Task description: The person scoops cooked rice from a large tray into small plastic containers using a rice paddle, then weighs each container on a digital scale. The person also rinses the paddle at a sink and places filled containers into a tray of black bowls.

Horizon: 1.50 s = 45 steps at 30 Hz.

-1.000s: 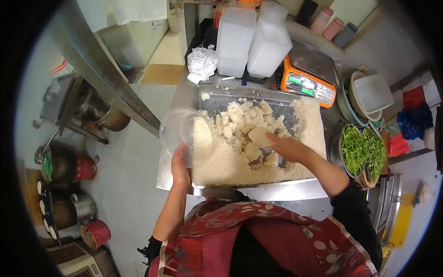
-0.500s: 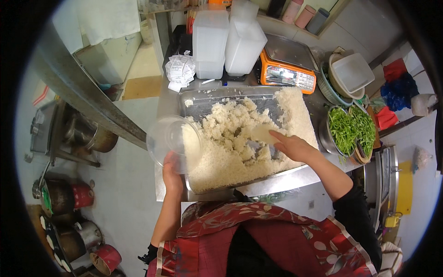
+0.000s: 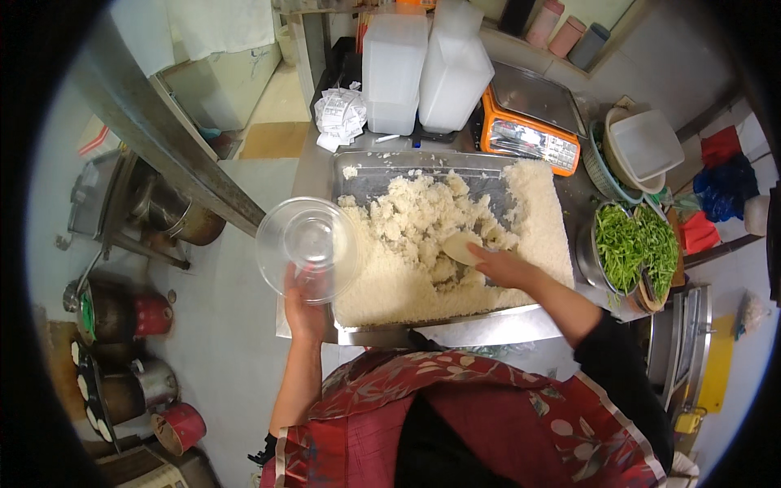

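Observation:
My left hand (image 3: 303, 302) is wrapped under the rim of a round clear plastic bowl (image 3: 307, 244), tilted beside the tray's left edge. Tray and floor show through its wall, and I cannot tell whether any rice is inside. In my right hand (image 3: 503, 268) is a pale, flat rice paddle (image 3: 461, 247), its blade against the cooked rice. The rice (image 3: 407, 293) lies in a wide shallow metal tray (image 3: 366, 167), loose and clumped in the middle, smooth and level along the near and right sides. Bare metal shows at the far left.
Behind the tray stand tall translucent containers (image 3: 394, 73), crumpled receipts (image 3: 341, 115) and an orange scale (image 3: 533, 134). To the right are a metal bowl of chopped greens (image 3: 622, 248) and stacked basins (image 3: 647, 145). A metal post (image 3: 175, 130) slants down at the left.
The whole view has shifted, so the table sits further right. The paddle has moved left and nearer through the rice. The bowl has tipped, showing more of its inside.

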### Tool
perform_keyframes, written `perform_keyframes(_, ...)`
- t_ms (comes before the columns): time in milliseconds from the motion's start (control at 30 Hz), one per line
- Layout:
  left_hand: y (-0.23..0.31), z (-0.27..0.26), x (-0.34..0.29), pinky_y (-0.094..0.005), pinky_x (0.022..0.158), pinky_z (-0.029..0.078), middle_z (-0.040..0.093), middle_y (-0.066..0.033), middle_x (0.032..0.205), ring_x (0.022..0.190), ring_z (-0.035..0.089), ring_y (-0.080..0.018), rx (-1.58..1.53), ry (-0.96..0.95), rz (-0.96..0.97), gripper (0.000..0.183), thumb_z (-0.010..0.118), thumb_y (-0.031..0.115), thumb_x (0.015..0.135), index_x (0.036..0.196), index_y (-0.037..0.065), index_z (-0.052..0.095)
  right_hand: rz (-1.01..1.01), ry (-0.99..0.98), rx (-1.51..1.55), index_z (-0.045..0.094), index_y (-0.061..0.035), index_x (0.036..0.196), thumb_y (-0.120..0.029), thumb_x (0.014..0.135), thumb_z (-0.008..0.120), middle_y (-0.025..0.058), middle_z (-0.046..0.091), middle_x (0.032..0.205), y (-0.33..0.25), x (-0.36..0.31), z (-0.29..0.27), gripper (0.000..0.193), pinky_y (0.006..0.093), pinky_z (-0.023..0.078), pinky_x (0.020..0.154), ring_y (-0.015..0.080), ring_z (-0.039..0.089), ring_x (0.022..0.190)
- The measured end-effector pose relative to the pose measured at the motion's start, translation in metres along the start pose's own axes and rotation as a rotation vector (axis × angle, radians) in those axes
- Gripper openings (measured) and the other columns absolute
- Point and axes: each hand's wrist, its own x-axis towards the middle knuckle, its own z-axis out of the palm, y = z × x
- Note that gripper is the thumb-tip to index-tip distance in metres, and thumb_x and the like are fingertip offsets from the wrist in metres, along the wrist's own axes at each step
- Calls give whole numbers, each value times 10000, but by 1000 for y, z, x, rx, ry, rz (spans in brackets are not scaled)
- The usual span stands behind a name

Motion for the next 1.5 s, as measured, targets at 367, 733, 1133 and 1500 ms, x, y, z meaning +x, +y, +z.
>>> perform_keyframes(367,-31,11,11,-404,1071,225,386,-202,1331,1271,324,-294,222,28,140,611,388,272,884,1401,32,168,-5,158,171,388,-48,1307,-10,741,536,224,342,1340,88,-42,2,586,342,500,750,316,506,1093)
perform_keyframes(733,-45,-2,15,-392,1083,191,320,-184,1389,1304,268,-296,197,-24,105,607,374,283,899,1410,46,145,-371,549,204,235,-66,1380,-254,931,363,202,397,1333,18,49,48,503,408,416,899,376,507,1084)
perform_keyframes(1133,-36,19,16,-362,1055,253,400,-176,1319,1253,346,-252,163,77,46,595,424,207,889,1390,-1,179,95,84,333,259,-99,1391,-308,921,410,223,421,1311,37,84,-25,536,383,370,949,360,466,1156)
perform_keyframes(1500,-45,5,18,-386,1076,228,370,-183,1351,1287,300,-289,114,-1,75,589,372,221,887,1387,-17,175,-162,107,180,340,-144,1361,-341,906,424,233,610,974,25,-19,16,502,401,451,812,354,604,873)
